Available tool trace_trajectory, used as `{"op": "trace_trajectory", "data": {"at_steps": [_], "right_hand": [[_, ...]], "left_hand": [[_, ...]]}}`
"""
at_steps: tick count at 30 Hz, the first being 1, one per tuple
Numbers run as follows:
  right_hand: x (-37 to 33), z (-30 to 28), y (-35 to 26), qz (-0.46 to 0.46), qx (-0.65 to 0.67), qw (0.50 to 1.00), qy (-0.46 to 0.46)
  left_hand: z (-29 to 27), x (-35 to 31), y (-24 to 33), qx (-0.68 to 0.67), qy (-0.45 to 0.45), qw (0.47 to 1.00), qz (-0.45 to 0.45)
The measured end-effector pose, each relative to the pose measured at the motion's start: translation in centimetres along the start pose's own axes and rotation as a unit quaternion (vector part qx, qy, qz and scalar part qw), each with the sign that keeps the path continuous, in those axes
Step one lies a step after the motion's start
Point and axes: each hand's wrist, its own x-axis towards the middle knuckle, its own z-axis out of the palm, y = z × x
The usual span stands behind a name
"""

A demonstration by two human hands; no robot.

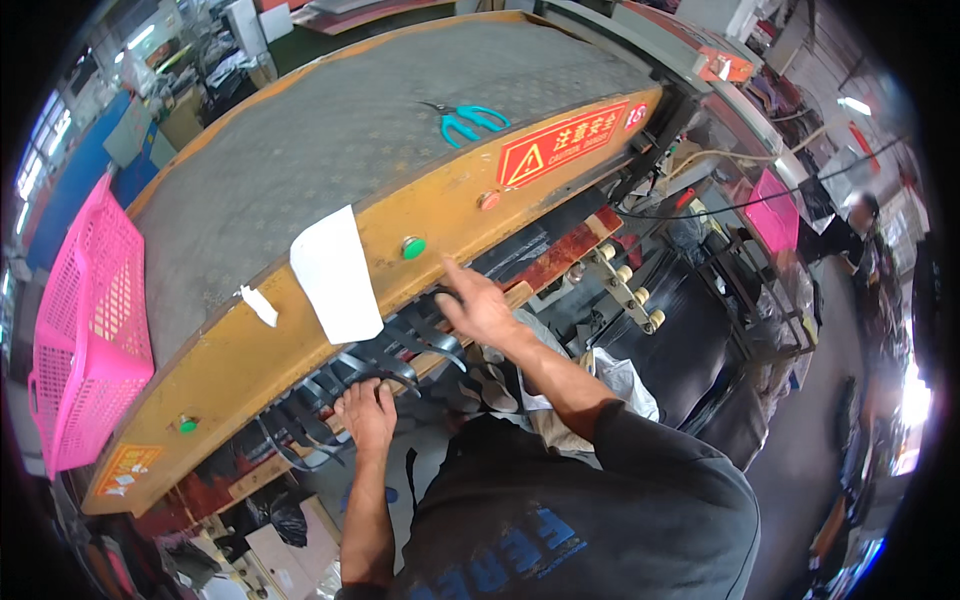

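Below the long yellow beam (430, 215) of a large machine, my left hand (368, 415) rests on the front edge of a ledge. Its fingers are stretched out beside several dark curved metal strips (345, 380), and I see nothing held in it. Farther right, my right hand (483, 310) is raised over the same ledge. Its index finger points up at the beam, near a round green button (413, 247) but apart from it; the other fingers are partly hidden. A white angular sheet (337, 275) hangs over the beam, left of that button.
Turquoise-handled scissors (465, 122) lie on the grey machine top (300, 130). A pink plastic basket (95, 330) stands at the left end. The beam carries a red button (488, 201) and another green button (187, 425). Rollers on a bracket (630, 290) stick out at right.
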Motion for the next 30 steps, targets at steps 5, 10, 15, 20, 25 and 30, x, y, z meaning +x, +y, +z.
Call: {"op": "trace_trajectory", "data": {"at_steps": [5,10,15,20,25,30], "right_hand": [[-3.7,0.9,5.4,-0.072,-0.164,0.984,-0.013],[-4.8,2.9,7.6,-0.084,-0.158,0.984,0.018],[-6.4,3.7,8.0,-0.068,-0.197,0.978,-0.007],[-10.3,-0.5,4.3,-0.006,-0.161,0.982,-0.098],[-7.3,-4.9,0.0,0.064,-0.158,0.975,-0.145],[-4.9,0.9,-2.4,0.037,-0.196,0.944,-0.263]], "left_hand": [[0.1,0.9,-0.2,0.023,-0.010,1.000,0.002],[0.6,0.5,0.1,0.018,0.017,1.000,-0.006],[1.3,-0.9,0.6,0.024,0.005,0.999,-0.042],[-1.5,-5.2,4.4,-0.021,-0.068,0.993,-0.090],[-2.3,-5.1,10.7,-0.172,0.039,0.980,-0.098],[3.0,-2.3,14.2,-0.226,-0.039,0.966,0.116]]}}
